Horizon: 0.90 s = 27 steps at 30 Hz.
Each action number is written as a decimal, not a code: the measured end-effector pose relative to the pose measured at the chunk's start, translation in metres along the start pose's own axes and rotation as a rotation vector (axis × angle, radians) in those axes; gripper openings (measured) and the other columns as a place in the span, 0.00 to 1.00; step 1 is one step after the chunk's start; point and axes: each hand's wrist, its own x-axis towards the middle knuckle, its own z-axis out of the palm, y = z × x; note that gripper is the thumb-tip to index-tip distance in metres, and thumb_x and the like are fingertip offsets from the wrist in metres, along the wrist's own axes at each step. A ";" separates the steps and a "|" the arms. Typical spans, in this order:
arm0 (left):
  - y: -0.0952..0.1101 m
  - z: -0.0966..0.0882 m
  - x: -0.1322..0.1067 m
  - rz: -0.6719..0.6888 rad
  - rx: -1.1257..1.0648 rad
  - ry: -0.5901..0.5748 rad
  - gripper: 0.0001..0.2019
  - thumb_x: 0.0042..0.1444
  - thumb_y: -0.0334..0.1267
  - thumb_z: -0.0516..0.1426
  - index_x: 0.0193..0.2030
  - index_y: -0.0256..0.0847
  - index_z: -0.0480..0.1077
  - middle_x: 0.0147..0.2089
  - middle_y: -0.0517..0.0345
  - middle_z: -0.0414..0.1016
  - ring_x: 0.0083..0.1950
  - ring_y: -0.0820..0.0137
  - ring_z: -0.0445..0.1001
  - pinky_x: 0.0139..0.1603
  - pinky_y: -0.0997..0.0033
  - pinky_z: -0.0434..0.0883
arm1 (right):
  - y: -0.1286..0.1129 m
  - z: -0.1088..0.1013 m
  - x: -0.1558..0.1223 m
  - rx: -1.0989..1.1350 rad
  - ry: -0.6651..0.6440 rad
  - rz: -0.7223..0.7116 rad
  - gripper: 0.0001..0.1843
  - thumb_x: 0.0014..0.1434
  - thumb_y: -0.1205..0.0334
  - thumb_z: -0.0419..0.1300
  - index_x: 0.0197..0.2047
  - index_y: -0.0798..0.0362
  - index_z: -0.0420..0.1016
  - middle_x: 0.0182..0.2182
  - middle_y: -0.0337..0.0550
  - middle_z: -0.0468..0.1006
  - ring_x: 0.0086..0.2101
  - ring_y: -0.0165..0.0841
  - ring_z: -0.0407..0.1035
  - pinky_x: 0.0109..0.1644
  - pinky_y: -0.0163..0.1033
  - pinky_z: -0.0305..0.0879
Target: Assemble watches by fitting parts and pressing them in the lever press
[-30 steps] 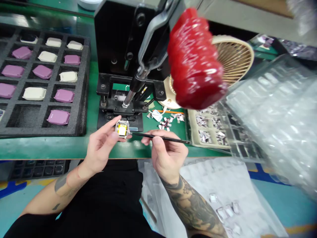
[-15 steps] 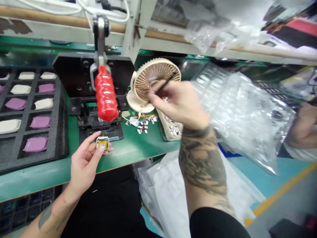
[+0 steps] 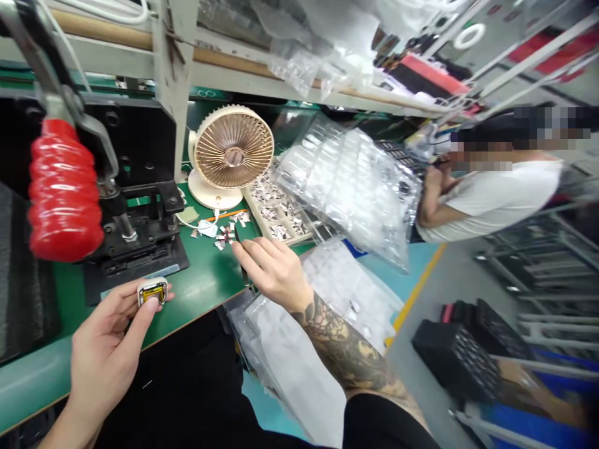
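Observation:
My left hand (image 3: 110,340) is closed on a small white watch-like case (image 3: 150,284), thumb on its edge. The case's open side faces up and shows a yellow part inside. Over the green bench, my right hand (image 3: 271,268) is closed with a slim black tool (image 3: 243,268) at its fingertips; whether it is a pair of tweezers I cannot tell. Just beyond those fingertips lies a scatter of small white and dark pieces (image 3: 224,237). A black press (image 3: 140,231) with a red ribbed handle (image 3: 65,187) stands beyond my left hand.
A cream fan (image 3: 234,149) stands at the back, beside a divided tray (image 3: 281,221) of small parts. Clear plastic trays in a bag (image 3: 346,187) lie to the right. A co-worker (image 3: 491,199) sits further right. White plastic bags (image 3: 290,368) hang below the bench edge.
My right hand has come down from in front of the fan to the bench beside the small pieces. My view has swung right; my left hand still holds the case.

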 end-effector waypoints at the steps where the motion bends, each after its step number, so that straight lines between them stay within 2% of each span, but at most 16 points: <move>1: -0.001 0.001 0.000 0.014 0.037 -0.018 0.18 0.71 0.50 0.71 0.62 0.47 0.82 0.57 0.53 0.91 0.56 0.58 0.90 0.65 0.58 0.86 | 0.001 0.001 -0.009 -0.032 -0.050 0.020 0.15 0.81 0.65 0.56 0.59 0.49 0.85 0.45 0.48 0.87 0.41 0.37 0.77 0.39 0.46 0.69; 3: -0.005 0.005 -0.001 0.043 0.088 -0.058 0.19 0.71 0.51 0.70 0.63 0.48 0.82 0.58 0.53 0.90 0.56 0.57 0.90 0.68 0.55 0.84 | 0.005 0.005 -0.020 -0.080 -0.118 0.030 0.16 0.81 0.66 0.55 0.59 0.51 0.84 0.42 0.49 0.86 0.41 0.38 0.76 0.41 0.47 0.69; 6: -0.014 0.010 -0.001 0.055 0.115 -0.111 0.19 0.72 0.51 0.69 0.64 0.49 0.80 0.58 0.53 0.90 0.57 0.56 0.90 0.68 0.54 0.84 | 0.017 0.009 -0.026 -0.124 -0.200 0.023 0.18 0.82 0.67 0.53 0.62 0.53 0.83 0.46 0.51 0.86 0.45 0.39 0.77 0.46 0.47 0.71; 9: -0.021 0.010 -0.002 0.067 0.106 -0.101 0.19 0.73 0.50 0.69 0.65 0.48 0.79 0.59 0.53 0.90 0.57 0.56 0.90 0.67 0.56 0.84 | 0.038 0.010 -0.022 -0.148 -0.238 0.231 0.21 0.83 0.66 0.50 0.65 0.53 0.82 0.54 0.53 0.86 0.52 0.41 0.78 0.56 0.46 0.75; 12: -0.024 0.008 -0.002 0.072 0.092 -0.098 0.19 0.73 0.49 0.68 0.65 0.48 0.79 0.59 0.53 0.89 0.55 0.57 0.90 0.63 0.58 0.85 | 0.059 0.010 -0.007 -0.178 -0.283 0.453 0.23 0.82 0.65 0.48 0.68 0.55 0.80 0.61 0.56 0.83 0.59 0.42 0.77 0.65 0.46 0.74; 14: -0.026 0.006 -0.002 0.070 0.102 -0.116 0.19 0.73 0.50 0.68 0.66 0.49 0.79 0.60 0.53 0.89 0.55 0.56 0.90 0.62 0.58 0.85 | 0.070 0.010 0.008 -0.188 -0.330 0.507 0.23 0.81 0.65 0.49 0.69 0.55 0.78 0.62 0.57 0.83 0.59 0.44 0.78 0.64 0.45 0.75; 16: -0.028 0.005 -0.001 0.077 0.115 -0.129 0.19 0.73 0.50 0.68 0.66 0.50 0.79 0.60 0.53 0.89 0.56 0.55 0.90 0.63 0.57 0.85 | 0.077 0.010 0.022 -0.202 -0.376 0.559 0.22 0.79 0.66 0.51 0.69 0.55 0.78 0.59 0.59 0.83 0.55 0.46 0.80 0.58 0.46 0.76; 19: -0.028 0.006 0.000 0.085 0.122 -0.136 0.19 0.73 0.49 0.68 0.66 0.50 0.79 0.61 0.54 0.89 0.56 0.56 0.90 0.64 0.58 0.84 | 0.082 0.009 0.038 -0.224 -0.437 0.630 0.20 0.77 0.67 0.53 0.63 0.55 0.81 0.55 0.60 0.85 0.51 0.48 0.82 0.54 0.46 0.75; 23: -0.026 0.007 0.000 0.092 0.120 -0.145 0.18 0.74 0.49 0.67 0.66 0.51 0.79 0.60 0.55 0.89 0.56 0.58 0.90 0.63 0.61 0.83 | 0.083 0.009 0.045 -0.231 -0.495 0.672 0.18 0.75 0.69 0.53 0.57 0.54 0.84 0.54 0.60 0.86 0.52 0.50 0.82 0.55 0.45 0.74; 27: -0.023 0.006 0.000 0.086 0.141 -0.135 0.20 0.74 0.50 0.67 0.69 0.51 0.78 0.60 0.53 0.89 0.57 0.56 0.90 0.61 0.60 0.85 | 0.084 0.007 0.044 -0.233 -0.514 0.688 0.21 0.76 0.70 0.51 0.60 0.54 0.83 0.54 0.60 0.87 0.53 0.48 0.83 0.57 0.45 0.73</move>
